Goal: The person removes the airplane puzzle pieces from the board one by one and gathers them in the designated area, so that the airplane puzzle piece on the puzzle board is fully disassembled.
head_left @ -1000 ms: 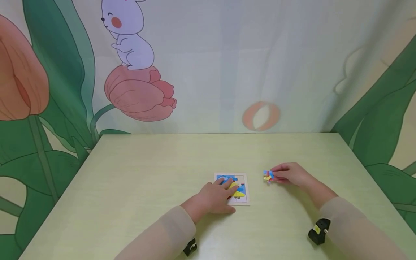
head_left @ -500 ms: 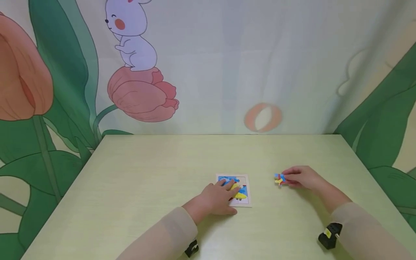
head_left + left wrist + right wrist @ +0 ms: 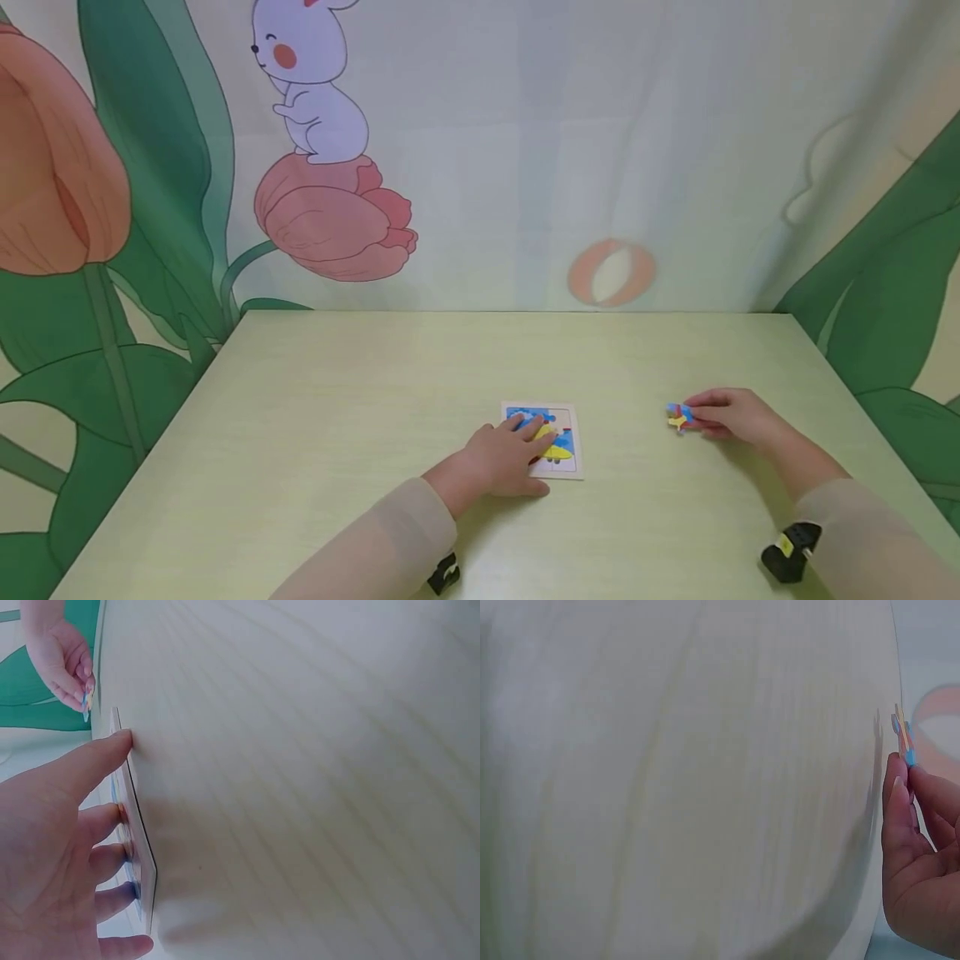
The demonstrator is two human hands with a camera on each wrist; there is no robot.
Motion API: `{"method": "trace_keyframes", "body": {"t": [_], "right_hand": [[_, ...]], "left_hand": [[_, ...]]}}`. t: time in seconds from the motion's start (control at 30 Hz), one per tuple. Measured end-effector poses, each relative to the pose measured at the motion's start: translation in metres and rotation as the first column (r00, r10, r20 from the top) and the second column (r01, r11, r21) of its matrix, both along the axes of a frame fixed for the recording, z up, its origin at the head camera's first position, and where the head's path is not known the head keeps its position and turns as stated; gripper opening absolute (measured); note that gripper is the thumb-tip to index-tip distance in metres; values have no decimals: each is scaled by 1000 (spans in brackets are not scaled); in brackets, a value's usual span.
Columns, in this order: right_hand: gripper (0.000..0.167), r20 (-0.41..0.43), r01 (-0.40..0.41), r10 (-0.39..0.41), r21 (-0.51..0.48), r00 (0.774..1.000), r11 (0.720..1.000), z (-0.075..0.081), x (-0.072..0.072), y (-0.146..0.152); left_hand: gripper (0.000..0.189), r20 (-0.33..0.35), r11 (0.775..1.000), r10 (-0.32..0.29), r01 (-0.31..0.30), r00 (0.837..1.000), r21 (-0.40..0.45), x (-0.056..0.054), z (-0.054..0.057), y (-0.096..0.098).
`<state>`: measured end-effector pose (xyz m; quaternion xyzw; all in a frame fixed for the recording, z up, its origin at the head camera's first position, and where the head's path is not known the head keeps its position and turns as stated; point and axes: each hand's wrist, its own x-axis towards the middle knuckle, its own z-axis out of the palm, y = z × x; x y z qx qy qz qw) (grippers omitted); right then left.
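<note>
My left hand (image 3: pixel 504 461) lies with fingers spread across a small framed jigsaw puzzle (image 3: pixel 567 467) on the table, covering much of its blue and yellow picture. Part of the tray's upper right shows bare, pale wood. In the left wrist view, the fingertips (image 3: pixel 127 851) press on the puzzle's face and the thumb is at its near edge. Off to the right, my right hand (image 3: pixel 738 414) pinches a few overlapping jigsaw pieces (image 3: pixel 678 417), coloured blue, red and yellow, between thumb and fingers. Seen edge-on in the right wrist view, the jigsaw pieces (image 3: pixel 904 735) cross each other above the fingertips.
A pale wooden table (image 3: pixel 337 392) spreads under both hands. Behind its far edge hangs a curtain (image 3: pixel 465 167) printed with a rabbit, tulips and leaves. A black wrist camera (image 3: pixel 791 552) sits below the right sleeve, and another black device (image 3: pixel 445 573) under the left.
My right hand has moved to the right, away from the puzzle, carrying the jigsaw pieces. The left hand stays spread on the puzzle. The head view has shifted slightly.
</note>
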<state>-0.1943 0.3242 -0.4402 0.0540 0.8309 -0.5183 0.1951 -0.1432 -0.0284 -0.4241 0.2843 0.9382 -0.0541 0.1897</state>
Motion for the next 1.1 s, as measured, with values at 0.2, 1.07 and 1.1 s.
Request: {"method": "trace_keyframes", "body": {"t": [0.2, 1.07, 1.1], "right_hand": [[43, -8, 4, -4, 34, 1000, 999, 0, 3, 11], [42, -40, 40, -36, 123, 999, 992, 0, 6, 52], [41, -44, 38, -33, 126, 998, 991, -1, 6, 53]], "left_hand": [[75, -2, 1000, -13, 13, 1000, -16, -2, -4, -1], [76, 1, 1000, -8, 8, 1000, -22, -2, 1, 3], [76, -5, 1000, -9, 9, 1000, -26, -2, 2, 3]]}}
